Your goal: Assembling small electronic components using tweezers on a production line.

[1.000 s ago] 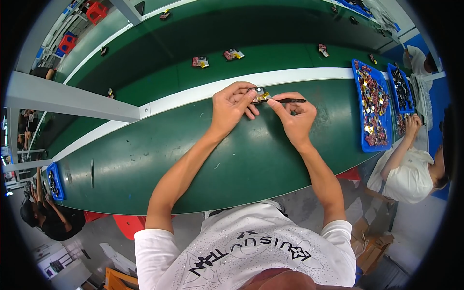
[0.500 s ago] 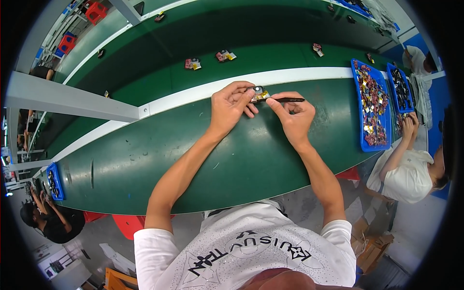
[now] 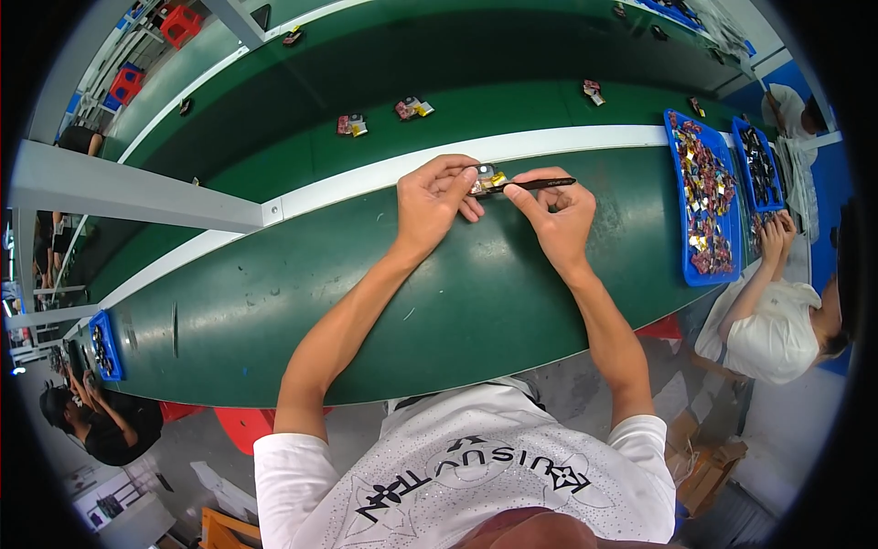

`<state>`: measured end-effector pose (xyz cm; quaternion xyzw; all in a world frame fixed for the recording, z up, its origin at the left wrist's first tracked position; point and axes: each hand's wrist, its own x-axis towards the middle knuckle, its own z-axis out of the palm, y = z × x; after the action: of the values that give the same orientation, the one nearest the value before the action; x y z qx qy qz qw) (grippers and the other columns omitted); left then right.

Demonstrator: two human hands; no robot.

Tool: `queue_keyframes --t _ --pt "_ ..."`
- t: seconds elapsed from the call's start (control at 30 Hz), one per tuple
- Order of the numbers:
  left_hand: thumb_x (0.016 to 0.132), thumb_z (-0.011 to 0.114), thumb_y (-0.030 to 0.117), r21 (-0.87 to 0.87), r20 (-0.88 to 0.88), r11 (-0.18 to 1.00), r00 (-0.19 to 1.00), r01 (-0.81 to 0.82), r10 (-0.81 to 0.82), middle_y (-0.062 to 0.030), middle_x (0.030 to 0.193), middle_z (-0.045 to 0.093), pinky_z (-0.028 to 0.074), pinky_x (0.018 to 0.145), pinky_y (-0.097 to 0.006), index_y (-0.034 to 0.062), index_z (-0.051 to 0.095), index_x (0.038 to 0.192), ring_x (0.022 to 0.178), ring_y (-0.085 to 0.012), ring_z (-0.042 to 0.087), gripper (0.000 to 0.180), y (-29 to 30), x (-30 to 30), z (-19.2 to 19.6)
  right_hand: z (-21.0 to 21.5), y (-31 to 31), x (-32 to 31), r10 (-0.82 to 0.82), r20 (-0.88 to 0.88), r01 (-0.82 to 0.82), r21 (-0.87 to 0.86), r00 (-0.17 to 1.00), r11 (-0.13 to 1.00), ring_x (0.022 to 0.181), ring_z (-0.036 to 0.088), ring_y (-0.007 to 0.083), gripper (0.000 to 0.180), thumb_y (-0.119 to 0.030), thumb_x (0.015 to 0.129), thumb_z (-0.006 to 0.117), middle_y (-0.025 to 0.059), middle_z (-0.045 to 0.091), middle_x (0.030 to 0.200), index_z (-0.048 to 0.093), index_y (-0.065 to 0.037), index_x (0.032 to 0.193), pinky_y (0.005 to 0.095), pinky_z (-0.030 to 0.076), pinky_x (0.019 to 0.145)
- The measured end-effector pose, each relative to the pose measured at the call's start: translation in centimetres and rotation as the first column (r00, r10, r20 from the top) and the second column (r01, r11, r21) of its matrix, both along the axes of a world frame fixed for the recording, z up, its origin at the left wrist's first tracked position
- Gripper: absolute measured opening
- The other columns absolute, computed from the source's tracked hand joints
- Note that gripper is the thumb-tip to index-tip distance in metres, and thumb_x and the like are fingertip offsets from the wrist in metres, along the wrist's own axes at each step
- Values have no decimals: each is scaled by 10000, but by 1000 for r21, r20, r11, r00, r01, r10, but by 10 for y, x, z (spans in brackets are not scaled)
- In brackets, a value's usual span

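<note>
fingers of the left hand [image 3: 428,199] pinch a small electronic assembly [image 3: 488,175] above the far side of the counter [image 3: 274,311]; those of the right hand [image 3: 562,216] grip a slim black tool [image 3: 547,184], its tip at the piece — this one looks under way, not finished. beyond the white rail [image 3: 567,139], similar pieces [image 3: 351,125] lie apart, perhaps done. at right, a blue tray [image 3: 716,278] sits heaped with small parts — maybe work left, i cannot tell.
</note>
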<state>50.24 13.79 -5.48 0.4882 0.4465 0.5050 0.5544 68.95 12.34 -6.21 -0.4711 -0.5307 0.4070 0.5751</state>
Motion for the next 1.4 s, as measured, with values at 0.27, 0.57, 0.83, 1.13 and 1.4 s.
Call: queue_keyframes --t 0.27,0.57,0.83,1.13,1.4 --pt "994 628 57 -6 32 1000 999 14 -14 -162 854 709 559 519 -256 -111 647 1129 601 -177 685 216 5 4 -1 2 1 7 9 165 -34 148 986 988 486 389 26 144 -35 789 850 -2 669 689 770 -22 909 226 311 466" --pt "980 651 68 -47 18 997 998 65 -65 -137 822 702 529 501 -244 -92 658 1120 590 -152 668 212 7 14 -1 -4 4 18 -21 239 -41 253 971 967 466 381 47 146 -37 767 859 -2 638 643 773 -55 884 245 298 447" --pt "945 699 48 -70 -191 988 970 140 -150 -74 852 697 421 471 -199 -74 649 1155 571 -70 587 248 9 20 9 6 3 23 -58 341 -91 407 938 909 439 504 115 134 4 727 830 29 774 818 758 -67 816 263 401 463" --pt "930 682 9 -101 -169 984 972 149 -164 -84 841 677 440 457 -206 -74 637 1100 561 -83 595 195 14 28 12 5 3 30 -71 350 -96 436 934 895 450 558 146 128 5 724 823 20 765 796 750 -77 790 281 426 481" --pt "895 654 -42 -170 -176 984 980 61 -91 -117 807 668 458 433 -236 -87 620 1036 528 -139 627 152 38 47 18 3 8 43 -178 281 50 410 943 911 408 447 108 128 -6 727 838 21 762 779 771 -61 821 271 380 462"
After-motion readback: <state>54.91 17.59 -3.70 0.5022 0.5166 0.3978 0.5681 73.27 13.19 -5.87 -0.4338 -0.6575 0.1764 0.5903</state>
